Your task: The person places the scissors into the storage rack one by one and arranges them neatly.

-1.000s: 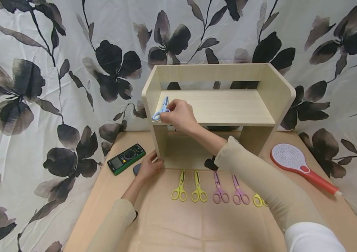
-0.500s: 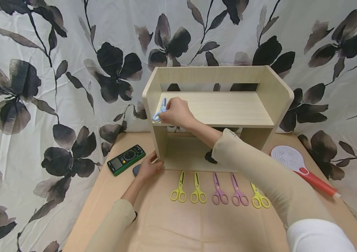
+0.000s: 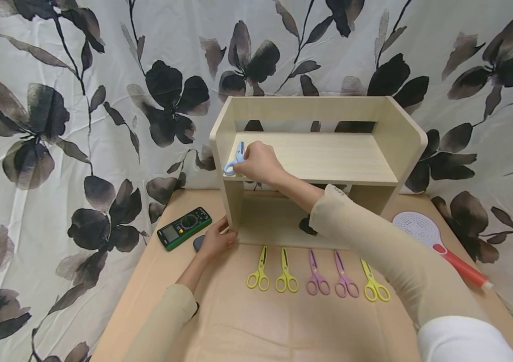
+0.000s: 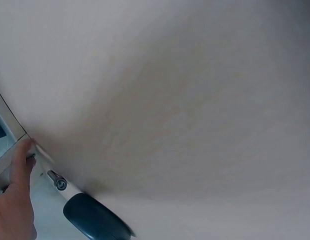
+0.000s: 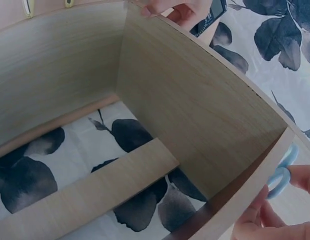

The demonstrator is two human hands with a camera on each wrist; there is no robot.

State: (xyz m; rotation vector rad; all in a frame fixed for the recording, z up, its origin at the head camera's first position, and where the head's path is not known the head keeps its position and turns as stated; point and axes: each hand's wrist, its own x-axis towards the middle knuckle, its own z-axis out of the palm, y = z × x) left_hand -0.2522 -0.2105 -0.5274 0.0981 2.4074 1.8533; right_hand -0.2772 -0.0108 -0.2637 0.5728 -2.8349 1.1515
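My right hand (image 3: 261, 162) pinches the handles of light-blue scissors (image 3: 240, 152) at the left end of the wooden shelf unit's upper board (image 3: 324, 156). The scissors' blades point toward the back. In the right wrist view, thumb and fingers hold the blue handle loops (image 5: 280, 184) just at the board's front edge. My left hand (image 3: 217, 240) grips the front lower edge of the unit's left side panel (image 5: 205, 90), with fingers on both faces of it. Several scissors lie in a row before the unit, among them yellow scissors (image 3: 286, 271) and purple scissors (image 3: 317, 274).
A green-and-black multimeter (image 3: 184, 229) lies left of the unit, and a dark rounded object (image 4: 95, 216) sits by my left hand. To the right rests a red-handled paddle with a white perforated head (image 3: 416, 229). Something small and black (image 3: 307, 225) is inside the lower compartment.
My right hand keeps its hold on the blue scissors with hardly any movement. The right forearm has shifted slightly, uncovering more of the rightmost yellow scissors. My left hand stays at the panel.
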